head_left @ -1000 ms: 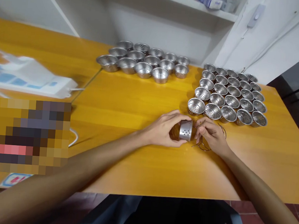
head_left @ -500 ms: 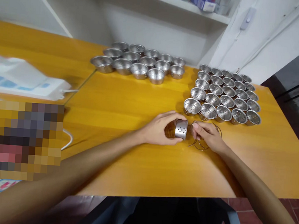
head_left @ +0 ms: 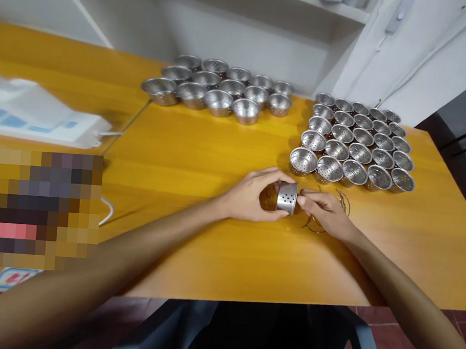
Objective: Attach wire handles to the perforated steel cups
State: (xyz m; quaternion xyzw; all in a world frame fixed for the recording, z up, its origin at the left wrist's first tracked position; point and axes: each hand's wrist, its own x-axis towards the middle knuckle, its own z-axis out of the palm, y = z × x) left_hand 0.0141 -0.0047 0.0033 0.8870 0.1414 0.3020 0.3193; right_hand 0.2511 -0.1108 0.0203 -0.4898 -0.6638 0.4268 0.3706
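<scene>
A perforated metal cup [head_left: 286, 198] lies on its side between the thumb and fingers of my left hand [head_left: 251, 195], its open rim facing right. My right hand [head_left: 326, 210] is closed at that rim, its fingertips pinched on something too small to make out. Thin wire pieces [head_left: 315, 225] lie on the table beneath and beside my right hand. Just behind my hands stand rows of similar perforated cups [head_left: 329, 169], open side up, with curved wire showing inside some of them.
Another group of metal cups [head_left: 246, 111] stands at the back middle of the yellow table [head_left: 195, 251]. A white power strip [head_left: 60, 128] with a cable is at the left. Below it is a blurred-out patch. A shelf hangs behind.
My right hand's fingertips have come closer to the cup's rim. The camera view has shifted slightly. My left hand keeps its grip on the cup.
</scene>
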